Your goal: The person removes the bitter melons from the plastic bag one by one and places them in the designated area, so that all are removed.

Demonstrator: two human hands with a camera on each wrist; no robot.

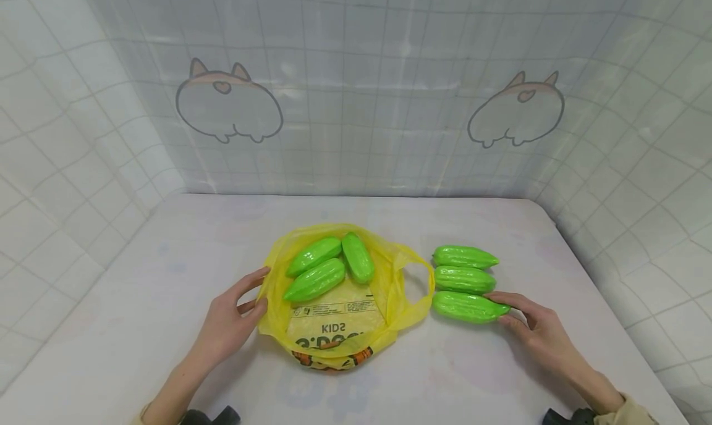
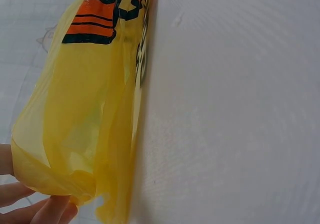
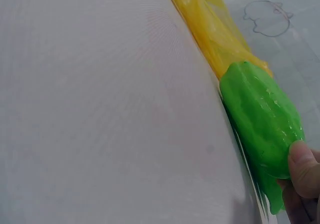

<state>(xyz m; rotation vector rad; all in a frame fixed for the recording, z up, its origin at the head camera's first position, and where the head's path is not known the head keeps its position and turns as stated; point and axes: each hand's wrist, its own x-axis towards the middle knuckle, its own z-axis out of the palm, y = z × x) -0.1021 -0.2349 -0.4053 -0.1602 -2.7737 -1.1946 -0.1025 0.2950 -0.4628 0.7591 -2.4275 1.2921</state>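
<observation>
A yellow plastic bag (image 1: 389,314) with printed lettering lies with its mouth spread wide. Inside it are three glossy green model bitter melons, one bitter melon (image 1: 358,258) turned the other way from the two beside it. My left hand (image 1: 233,317) holds the bag's left rim; in the left wrist view its fingers (image 2: 50,209) are at the thin plastic edge. To the right of the bag, three more bitter melons lie stacked in a row. My right hand (image 1: 536,332) pinches the pointed end of the nearest bitter melon (image 1: 464,306), thumb (image 3: 302,166) on its side.
The other two bitter melons, the middle one (image 1: 464,279) and the far one (image 1: 466,256), lie just beyond the pinched one. A bag handle loop (image 1: 430,280) reaches close to their left ends. Tiled-pattern walls (image 1: 356,104) enclose the white table (image 1: 183,246) on three sides.
</observation>
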